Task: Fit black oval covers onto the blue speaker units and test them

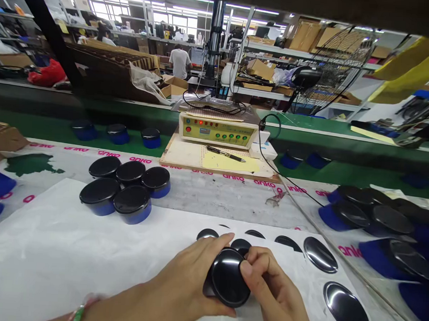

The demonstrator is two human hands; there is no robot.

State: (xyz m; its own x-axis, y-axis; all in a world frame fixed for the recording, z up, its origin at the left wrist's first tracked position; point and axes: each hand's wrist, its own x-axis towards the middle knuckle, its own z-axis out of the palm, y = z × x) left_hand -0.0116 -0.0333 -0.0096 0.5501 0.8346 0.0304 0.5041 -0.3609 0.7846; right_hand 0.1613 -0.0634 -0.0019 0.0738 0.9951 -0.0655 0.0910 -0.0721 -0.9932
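Over the white paper [123, 261], the left hand [190, 269] curls its fingers round a black pot [232, 279], and the right hand [279, 288] pinches its edge. Pink "anko" print [140, 160] runs along the tabletop [205, 198]. Paper spreads wide leftward; black discs [346, 308] lie close on the right.

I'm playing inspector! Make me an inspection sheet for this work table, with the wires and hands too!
Surface: white sheet over a table covering with pink lettering.
Job's things: black round piece, held; five black-topped blue containers grouped at left; flat black discs at right.
Clutter: pen on yellow paper.
Hands: left hand grips the black round piece; right hand touches its rim.
Cables: black cable beside the control box, crossing the table covering.
Surroundings: fan, shelves, person in a white top.
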